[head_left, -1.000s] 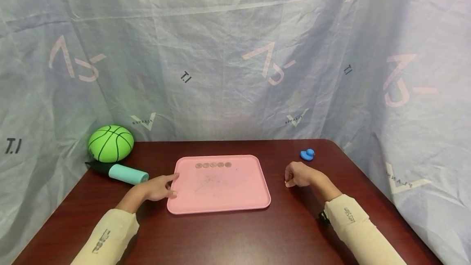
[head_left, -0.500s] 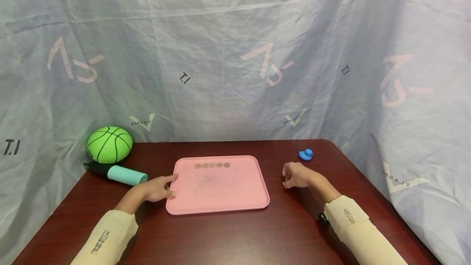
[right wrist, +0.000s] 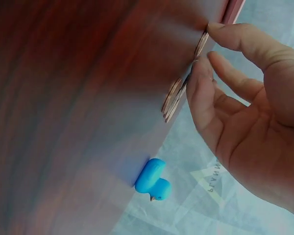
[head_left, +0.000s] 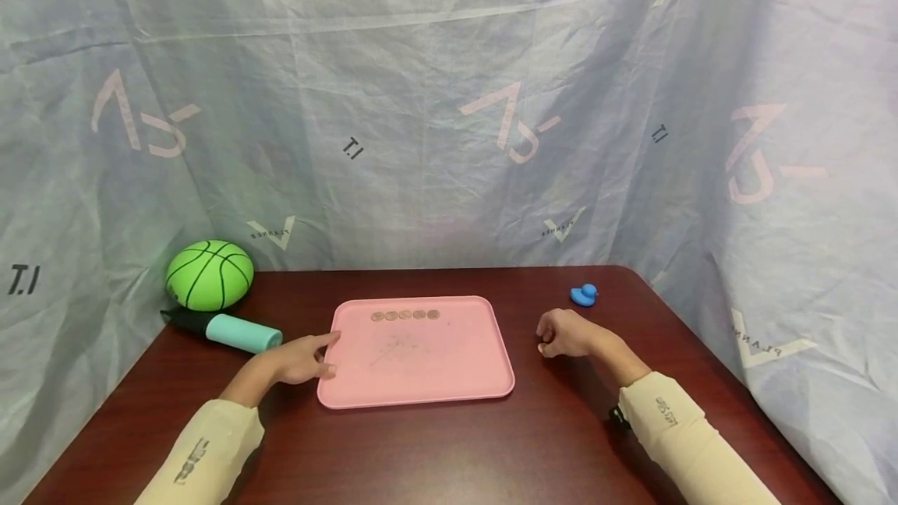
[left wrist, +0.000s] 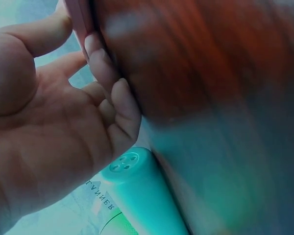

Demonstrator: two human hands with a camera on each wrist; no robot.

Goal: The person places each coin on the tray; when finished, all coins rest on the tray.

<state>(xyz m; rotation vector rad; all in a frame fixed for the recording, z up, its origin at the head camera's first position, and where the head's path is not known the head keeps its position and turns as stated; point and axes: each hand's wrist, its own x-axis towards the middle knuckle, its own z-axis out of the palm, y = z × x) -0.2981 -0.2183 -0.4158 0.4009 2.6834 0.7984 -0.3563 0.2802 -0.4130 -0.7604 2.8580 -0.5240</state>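
My left hand (head_left: 303, 359) rests on the left rim of the pink tray (head_left: 449, 376), thumb and index finger spread apart on it. In the left wrist view its other fingers bend loosely beside the tray's edge. A row of several coins (head_left: 405, 316) lies along the tray's far side. To the right of the tray, my right hand (head_left: 567, 333) is low over the table. The right wrist view shows its thumb and fingertips at opposite edges of a coin (right wrist: 201, 45). More coins (right wrist: 171, 100) lie on the table just beyond those fingers, partly overlapping in that view.
A blue rubber duck (head_left: 585, 295) sits at the back right of the dark red table (head_left: 421, 458). At the left are a green ball (head_left: 210, 275) and a turquoise and black cylindrical object (head_left: 243, 333). Grey printed cloth (head_left: 421, 193) hangs behind and along both sides.
The right hand's fingertips have shifted slightly left towards the tray and parted a little. The left hand and tray keep their places; the head view moved slightly.
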